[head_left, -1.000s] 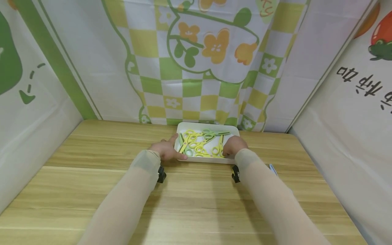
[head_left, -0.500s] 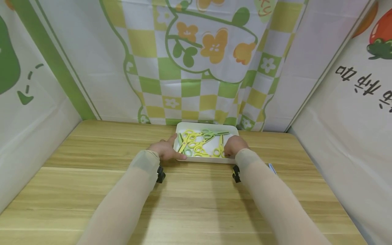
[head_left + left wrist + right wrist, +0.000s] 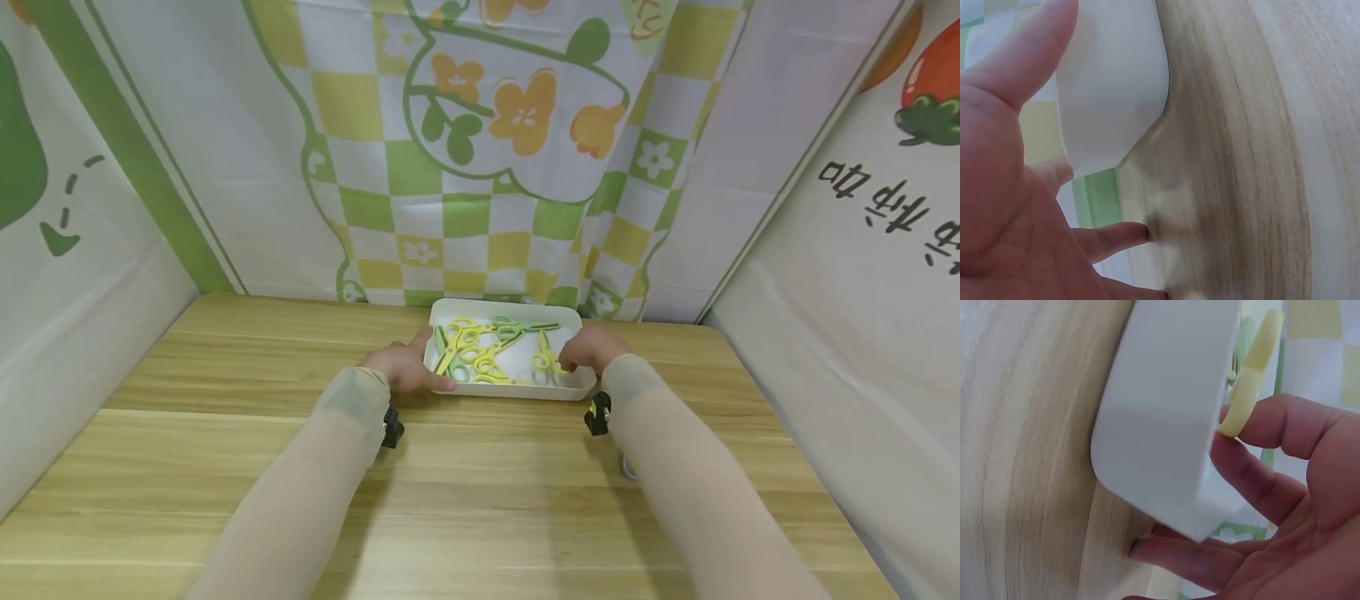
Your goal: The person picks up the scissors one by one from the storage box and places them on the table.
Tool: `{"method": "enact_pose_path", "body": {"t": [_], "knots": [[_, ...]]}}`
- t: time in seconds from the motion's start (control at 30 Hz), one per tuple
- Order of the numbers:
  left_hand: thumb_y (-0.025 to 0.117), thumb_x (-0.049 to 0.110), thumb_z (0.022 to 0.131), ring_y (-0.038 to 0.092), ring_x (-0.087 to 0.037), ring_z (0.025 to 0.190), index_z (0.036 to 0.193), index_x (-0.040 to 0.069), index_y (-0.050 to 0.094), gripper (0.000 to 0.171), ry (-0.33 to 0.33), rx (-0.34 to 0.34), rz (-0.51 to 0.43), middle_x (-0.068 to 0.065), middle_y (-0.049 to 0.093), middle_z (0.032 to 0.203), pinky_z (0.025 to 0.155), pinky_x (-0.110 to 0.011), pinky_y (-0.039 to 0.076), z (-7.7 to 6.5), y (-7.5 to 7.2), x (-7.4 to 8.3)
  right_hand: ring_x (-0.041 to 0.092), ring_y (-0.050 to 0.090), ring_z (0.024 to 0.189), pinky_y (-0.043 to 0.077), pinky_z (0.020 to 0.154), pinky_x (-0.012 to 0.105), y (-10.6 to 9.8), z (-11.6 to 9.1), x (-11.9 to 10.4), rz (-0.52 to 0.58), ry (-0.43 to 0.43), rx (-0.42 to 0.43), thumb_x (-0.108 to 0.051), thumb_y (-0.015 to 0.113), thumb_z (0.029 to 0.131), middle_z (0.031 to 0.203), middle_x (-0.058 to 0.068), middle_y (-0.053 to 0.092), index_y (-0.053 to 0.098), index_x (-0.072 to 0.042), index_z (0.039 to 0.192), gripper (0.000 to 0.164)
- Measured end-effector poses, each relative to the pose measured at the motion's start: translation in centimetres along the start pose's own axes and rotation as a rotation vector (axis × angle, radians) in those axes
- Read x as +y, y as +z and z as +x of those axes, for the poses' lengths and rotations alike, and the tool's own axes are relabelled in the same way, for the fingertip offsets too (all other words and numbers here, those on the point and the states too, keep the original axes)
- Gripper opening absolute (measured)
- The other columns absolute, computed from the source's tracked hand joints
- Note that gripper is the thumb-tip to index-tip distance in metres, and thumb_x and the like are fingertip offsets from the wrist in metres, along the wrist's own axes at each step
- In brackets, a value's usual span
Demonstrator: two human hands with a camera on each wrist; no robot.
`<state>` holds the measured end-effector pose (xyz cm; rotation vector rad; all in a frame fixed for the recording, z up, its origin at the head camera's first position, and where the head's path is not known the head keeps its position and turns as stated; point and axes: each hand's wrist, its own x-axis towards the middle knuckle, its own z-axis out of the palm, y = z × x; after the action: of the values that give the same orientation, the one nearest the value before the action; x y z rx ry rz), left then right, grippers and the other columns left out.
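Observation:
A white tray at the back of the table holds several yellow and green scissors, such as the green pair near its far wall. My left hand lies at the tray's left front corner, its thumb along the front wall; in the left wrist view its fingers are spread and nearly straight. Between thumb and index finger, my right hand pinches the handle of a yellow pair of scissors at the tray's right end. The blades of that pair point toward the far wall.
A pale blue loop shows beside my right forearm, the rest of it hidden under the arm. Behind the wooden table hangs a checked curtain. Printed cloth walls stand on both sides.
My right hand has shifted right and slightly up, with the yellow scissors now tilted at its fingertips. My left hand and the tray stay nearly where they were.

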<state>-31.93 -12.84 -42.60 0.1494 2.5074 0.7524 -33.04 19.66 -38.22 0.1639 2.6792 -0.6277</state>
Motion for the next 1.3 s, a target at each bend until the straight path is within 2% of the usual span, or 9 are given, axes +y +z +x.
{"method": "enact_pose_path", "body": {"t": [0.1,0.37,0.47,0.57,0.63,0.77,0.87,0.97,1.3], "knots": [[0.077,0.069,0.071,0.002,-0.045,0.147,0.161,0.027,-0.007,0.13,0.004,-0.005,0.002,-0.029,0.005,0.161,0.112,-0.062,0.015,-0.2,0.0,0.1,0.027,0.053,0.088,0.047,0.068,0.033,-0.4,-0.1,0.5,0.083,0.034,0.013,-0.012,0.07,0.077,0.106,0.013,0.061,0.073,-0.002,0.088,0.015],[0.075,0.064,0.078,0.002,-0.045,0.147,0.161,0.021,-0.005,0.123,0.017,0.001,0.006,-0.03,0.006,0.16,0.113,-0.061,0.014,-2.1,-0.4,1.2,0.036,0.055,0.108,0.046,0.093,0.042,-1.2,-0.2,1.4,0.169,0.052,-0.045,-0.013,0.068,0.08,0.115,0.02,0.059,0.071,0.002,0.099,0.025],[0.076,0.063,0.078,0.004,-0.048,0.146,0.161,0.017,-0.003,0.123,0.029,0.011,0.005,-0.033,0.008,0.159,0.112,-0.062,0.015,-2.7,-0.5,1.6,0.036,0.055,0.111,0.044,0.097,0.043,-1.4,-0.2,1.5,0.195,0.065,-0.061,-0.014,0.068,0.081,0.12,0.021,0.059,0.072,0.002,0.101,0.026],[0.076,0.064,0.078,0.004,-0.048,0.146,0.162,0.018,-0.002,0.123,0.025,0.015,0.005,-0.033,0.009,0.159,0.112,-0.062,0.015,-2.9,-0.5,1.7,0.036,0.054,0.112,0.044,0.099,0.044,-1.6,-0.1,1.5,0.226,0.068,-0.082,-0.014,0.067,0.082,0.122,0.021,0.057,0.072,0.002,0.101,0.026],[0.076,0.064,0.077,0.004,-0.049,0.146,0.162,0.018,-0.003,0.125,0.022,0.015,0.006,-0.034,0.009,0.158,0.112,-0.063,0.015,-2.5,-0.4,1.5,0.037,0.055,0.113,0.044,0.099,0.045,-1.6,-0.2,1.6,0.245,0.065,-0.093,-0.013,0.067,0.082,0.122,0.021,0.057,0.072,0.003,0.101,0.025],[0.076,0.068,0.074,0.003,-0.047,0.146,0.162,0.022,-0.004,0.127,0.004,0.008,0.013,-0.032,0.006,0.159,0.112,-0.062,0.015,-1.7,-0.2,1.1,0.039,0.055,0.116,0.044,0.097,0.056,-1.7,-0.2,1.9,0.299,0.082,-0.115,-0.012,0.065,0.083,0.121,0.022,0.059,0.07,0.003,0.098,0.022],[0.076,0.07,0.072,0.001,-0.045,0.147,0.161,0.024,-0.006,0.13,-0.002,-0.006,0.01,-0.031,0.004,0.16,0.113,-0.062,0.014,-1.3,-0.2,0.8,0.041,0.054,0.119,0.042,0.093,0.066,-1.7,-0.2,2.1,0.333,0.098,-0.132,-0.014,0.064,0.084,0.124,0.025,0.058,0.069,0.002,0.099,0.023],[0.077,0.07,0.071,0.001,-0.045,0.147,0.161,0.025,-0.007,0.131,-0.002,-0.011,0.004,-0.031,0.003,0.16,0.113,-0.061,0.015,-1.0,-0.1,0.6,0.043,0.051,0.124,0.04,0.091,0.072,-1.7,-0.1,2.2,0.35,0.105,-0.14,-0.015,0.064,0.085,0.131,0.026,0.056,0.068,0.003,0.102,0.025],[0.076,0.066,0.075,0.003,-0.046,0.147,0.161,0.024,-0.007,0.127,0.004,-0.001,0.018,-0.03,0.007,0.16,0.112,-0.062,0.016,-0.7,-0.1,0.5,0.044,0.049,0.126,0.043,0.087,0.071,-1.8,0.1,2.3,0.351,0.104,-0.148,-0.013,0.062,0.082,0.134,0.027,0.054,0.068,0.005,0.107,0.032]]}}
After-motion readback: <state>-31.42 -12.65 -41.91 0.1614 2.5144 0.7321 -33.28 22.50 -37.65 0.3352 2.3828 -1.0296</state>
